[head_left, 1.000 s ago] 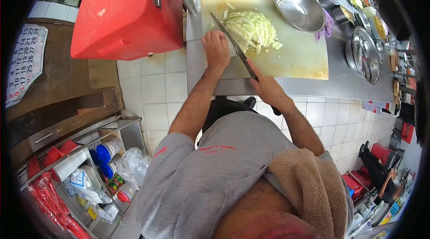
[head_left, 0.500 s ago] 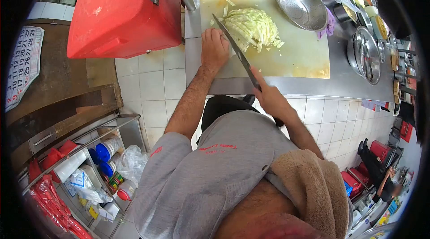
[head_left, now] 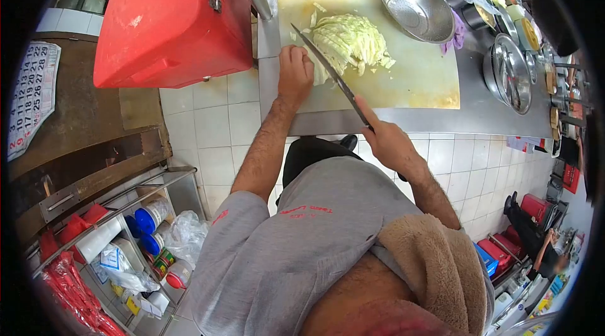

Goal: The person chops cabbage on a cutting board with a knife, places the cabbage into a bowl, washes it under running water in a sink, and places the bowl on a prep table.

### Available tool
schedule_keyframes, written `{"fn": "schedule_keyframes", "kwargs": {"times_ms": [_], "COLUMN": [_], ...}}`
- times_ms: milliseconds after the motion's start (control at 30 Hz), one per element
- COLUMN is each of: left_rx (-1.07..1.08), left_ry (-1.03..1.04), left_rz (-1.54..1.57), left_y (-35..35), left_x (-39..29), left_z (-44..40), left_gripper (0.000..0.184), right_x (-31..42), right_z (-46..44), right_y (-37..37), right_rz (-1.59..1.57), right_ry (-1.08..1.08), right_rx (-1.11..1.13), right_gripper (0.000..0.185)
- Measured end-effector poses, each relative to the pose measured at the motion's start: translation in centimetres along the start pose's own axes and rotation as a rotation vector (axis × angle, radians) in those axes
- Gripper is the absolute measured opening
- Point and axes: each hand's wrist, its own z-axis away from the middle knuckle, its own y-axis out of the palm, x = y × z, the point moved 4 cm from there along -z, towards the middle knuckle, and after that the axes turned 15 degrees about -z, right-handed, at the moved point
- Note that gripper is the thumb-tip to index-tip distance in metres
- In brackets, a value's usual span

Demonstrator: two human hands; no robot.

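My right hand (head_left: pixel 386 139) is wrapped round the handle of a long knife (head_left: pixel 328 65), whose blade points up and to the left over the cutting board (head_left: pixel 409 87). Left of the blade, my left hand (head_left: pixel 295 75) has its fingers curled on a pale piece of cabbage (head_left: pixel 318 72), mostly hidden by the hand. A heap of shredded pale green cabbage (head_left: pixel 353 41) lies just right of the blade, with loose shreds around it.
A perforated metal bowl (head_left: pixel 416 8) sits on the board's upper right corner, beside a purple cloth (head_left: pixel 457 33). Metal bowls (head_left: pixel 512 74) stand further right. A red box (head_left: pixel 170 27) is at the left. Another person (head_left: pixel 535 241) is at the far right.
The knife has stayed beside the cabbage, its handle end shifting slightly with my right hand. My left hand remains at the blade's left. The whole view has shifted a little.
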Motion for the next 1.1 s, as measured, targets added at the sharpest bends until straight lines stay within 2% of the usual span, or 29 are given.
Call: {"fn": "schedule_keyframes", "kwargs": {"times_ms": [67,233,333,367,433,533,600,633,700,800,867,1100], "left_rx": [-0.06,-0.012,-0.029,-0.029,-0.053,-0.056,-0.04,-0.026,-0.014,0.082,-0.022,0.02], "left_ry": [0.045,0.047,0.051,0.06,0.064,0.033,-0.003,-0.008,-0.015,-0.086,0.045,0.019], "left_rz": [-0.16,-0.158,-0.146,-0.149,-0.125,-0.053,-0.016,0.066,0.154,0.177,-0.075,-0.184], "left_y": [0.2,0.9,0.7,0.7,0.7,0.4,-0.5,-1.2,-1.5,-1.1,-0.2,0.3], "left_x": [-0.8,0.0,0.1,-0.2,0.0,-0.2,0.3,0.6,0.3,0.5,0.2,-0.2], "left_z": [-0.1,-0.3,-0.4,-0.3,-0.5,-0.3,-0.1,0.0,0.2,0.9,0.9,0.6], "left_gripper": [0.014,0.02,0.018,0.017,0.014,0.011,0.01,0.011,0.012,0.016,0.018,0.023], "right_x": [-0.5,-0.7,-1.5,-2.3,-1.8,-1.9,-1.2,-0.4,0.3,0.3,0.0,-0.4], "right_z": [0.3,-0.3,-3.9,-5.8,-6.7,-6.1,-4.3,-3.3,-1.6,-0.4,-0.1,-0.5], "right_y": [0.4,0.7,2.6,3.8,3.6,2.6,1.6,1.1,0.1,0.3,0.8,1.6], "right_rz": [0.021,0.005,-0.103,-0.111,-0.117,-0.124,-0.104,-0.103,-0.102,-0.033,-0.003,0.076], "right_ry": [0.015,-0.021,0.077,-0.104,-0.303,-0.24,-0.424,-0.42,-0.072,-0.045,-0.058,-0.014], "right_rx": [0.006,0.021,0.05,-0.041,-0.148,-0.093,-0.192,-0.192,-0.065,-0.045,-0.041,-0.009], "right_gripper": [0.064,0.065,0.066,0.065,0.065,0.065,0.064,0.064,0.064,0.064,0.065,0.067]}}
